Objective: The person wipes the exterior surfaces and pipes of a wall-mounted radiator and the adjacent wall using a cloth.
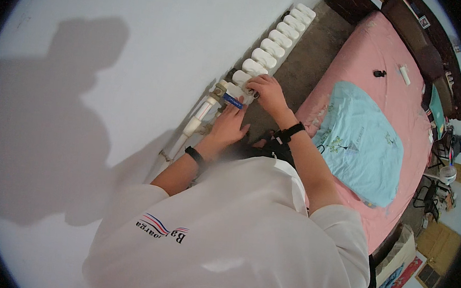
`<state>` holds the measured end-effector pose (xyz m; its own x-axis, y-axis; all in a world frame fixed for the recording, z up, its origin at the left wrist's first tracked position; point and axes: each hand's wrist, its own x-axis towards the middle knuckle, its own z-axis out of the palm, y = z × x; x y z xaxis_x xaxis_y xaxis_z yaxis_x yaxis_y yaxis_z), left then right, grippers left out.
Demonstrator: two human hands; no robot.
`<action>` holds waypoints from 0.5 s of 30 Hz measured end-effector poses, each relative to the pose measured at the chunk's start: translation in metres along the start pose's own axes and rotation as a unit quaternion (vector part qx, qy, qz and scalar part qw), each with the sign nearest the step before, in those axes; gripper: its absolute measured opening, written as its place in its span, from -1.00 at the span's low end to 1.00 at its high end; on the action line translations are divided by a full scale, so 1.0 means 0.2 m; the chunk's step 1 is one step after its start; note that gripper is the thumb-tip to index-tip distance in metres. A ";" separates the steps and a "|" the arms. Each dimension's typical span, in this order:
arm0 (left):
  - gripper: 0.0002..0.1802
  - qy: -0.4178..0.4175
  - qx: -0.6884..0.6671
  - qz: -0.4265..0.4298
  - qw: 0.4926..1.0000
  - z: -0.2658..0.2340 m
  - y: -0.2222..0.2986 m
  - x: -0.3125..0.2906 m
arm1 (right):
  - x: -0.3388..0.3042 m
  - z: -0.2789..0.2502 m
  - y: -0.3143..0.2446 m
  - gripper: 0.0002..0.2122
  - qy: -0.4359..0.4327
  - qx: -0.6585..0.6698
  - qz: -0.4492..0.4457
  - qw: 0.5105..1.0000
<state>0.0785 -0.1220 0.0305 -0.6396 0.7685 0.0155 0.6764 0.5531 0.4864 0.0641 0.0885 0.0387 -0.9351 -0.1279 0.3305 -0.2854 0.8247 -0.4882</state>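
Observation:
A white sectioned radiator runs along the wall, with a white pipe joined to its near end. On that pipe sits a valve with a blue lever handle. My left hand reaches up beside the valve, thumb spread away from the stretched fingers; the lever partly covers the fingertips. Over the radiator's near end, my right hand has its fingers bent together around a small dark, metallic-looking thing. Its kind is too small to make out. Both wrists carry black bands.
At the right stands a bed with a pink sheet and a light blue pillow or folded cover. A small black object and a white cylinder lie on it. The white wall borders the radiator on the left.

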 end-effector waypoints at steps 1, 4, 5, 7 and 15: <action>-0.25 -0.013 -0.002 -0.005 1.000 -0.01 0.00 0.00 | 0.01 0.00 -0.02 -0.72 -0.033 -0.044 -0.024 0.998; -0.25 -0.034 -0.013 -0.020 0.999 -0.01 0.02 0.00 | 0.05 0.04 -0.02 -0.70 -0.068 -0.087 -0.009 0.994; -0.26 -0.043 -0.021 -0.030 0.998 -0.01 0.02 0.00 | 0.06 0.04 -0.01 -0.70 -0.068 -0.088 -0.008 0.994; -0.27 -0.050 -0.040 -0.038 0.997 0.00 0.01 0.00 | 0.10 0.02 0.00 -0.70 -0.125 -0.067 -0.011 0.990; -0.31 -0.036 -0.025 -0.025 0.999 0.12 -0.05 -0.02 | 0.29 0.15 0.04 -0.72 -0.120 -0.075 0.018 0.990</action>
<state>0.0832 -0.1216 0.0044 -0.6431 0.7624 -0.0720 0.6242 0.5764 0.5274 0.0020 0.0724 0.0297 -0.9724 -0.2085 0.1045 -0.2326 0.9016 -0.3647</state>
